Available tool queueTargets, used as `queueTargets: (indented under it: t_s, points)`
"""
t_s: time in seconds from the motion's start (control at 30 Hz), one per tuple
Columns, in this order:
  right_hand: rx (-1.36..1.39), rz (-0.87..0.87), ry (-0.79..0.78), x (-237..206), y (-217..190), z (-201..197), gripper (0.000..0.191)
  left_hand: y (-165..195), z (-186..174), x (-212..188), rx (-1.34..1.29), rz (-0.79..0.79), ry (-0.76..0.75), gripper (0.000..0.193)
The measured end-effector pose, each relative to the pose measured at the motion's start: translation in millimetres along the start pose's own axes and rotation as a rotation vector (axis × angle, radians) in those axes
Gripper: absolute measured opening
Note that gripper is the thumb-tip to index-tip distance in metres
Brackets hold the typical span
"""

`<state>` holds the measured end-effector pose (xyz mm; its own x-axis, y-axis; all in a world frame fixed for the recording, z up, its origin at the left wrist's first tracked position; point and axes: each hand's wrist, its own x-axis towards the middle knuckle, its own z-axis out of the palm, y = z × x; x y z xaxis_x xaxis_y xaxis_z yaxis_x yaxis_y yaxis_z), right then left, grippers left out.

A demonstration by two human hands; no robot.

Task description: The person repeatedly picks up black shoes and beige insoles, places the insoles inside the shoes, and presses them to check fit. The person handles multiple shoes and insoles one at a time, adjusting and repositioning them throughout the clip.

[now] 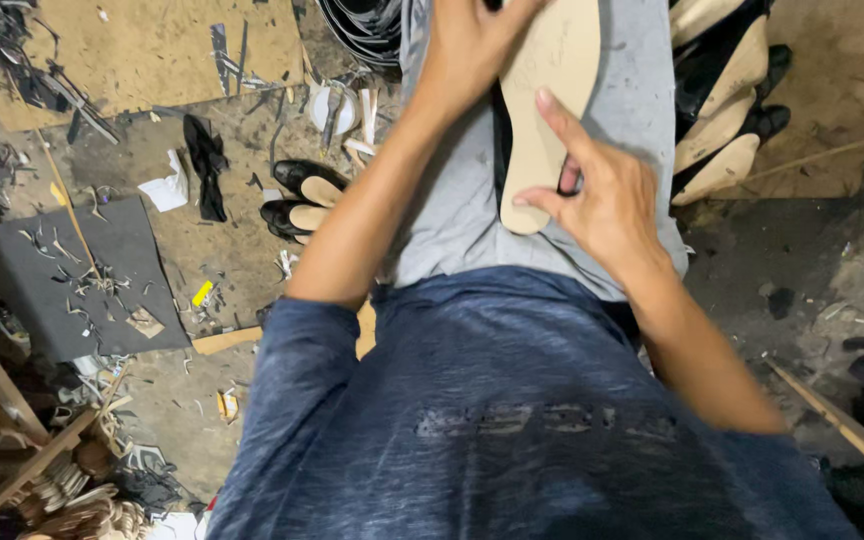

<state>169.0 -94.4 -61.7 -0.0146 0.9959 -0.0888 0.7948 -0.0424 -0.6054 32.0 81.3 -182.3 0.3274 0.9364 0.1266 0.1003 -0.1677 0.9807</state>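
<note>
**Sole board held over the lap, both hands on it**

Nearest the camera: blue shirt, then a grey cloth (pixel 462 210) across the lap. Right hand (pixel 607 200) grips the near, narrow end of a tan sole board (pixel 550 90); forefinger lies flat along its face, thumb hooks the lower edge. Left hand (pixel 467 55) is closed around the far part of the board from the left side. A dark piece (pixel 501 140) shows under the board's left edge; likely a shoe upper, not certain.

Step, as judged: fitting or aligning the board against the dark piece. A following move would call for steady grip and matched edges.

Farther off: a pair of black shoes (pixel 302 195) on the littered floor (pixel 242 250), a stack of shoes (pixel 727 90) at upper right.

Not readable: left fingertips and the board's far end are cut off by the frame.
</note>
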Motion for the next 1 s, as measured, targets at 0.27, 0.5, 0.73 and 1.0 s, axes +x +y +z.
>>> queueTargets:
  t_s: [0.27,0.5,0.73,1.0]
  points:
    - [0.588,0.084,0.34,-18,-19,9,0.058,97,-8,-33,-0.439,-0.108,0.001,0.018]
    - [0.92,0.301,0.276,-19,15,20,0.012,118,-18,-47,-0.513,-0.117,-0.049,0.032]
    - [1.045,0.309,0.283,-18,19,22,0.012,117,-18,-50,-0.503,-0.12,-0.083,0.032]
    - [1.113,0.285,0.283,-13,17,24,0.012,119,-20,-51,-0.547,-0.16,-0.066,0.03]
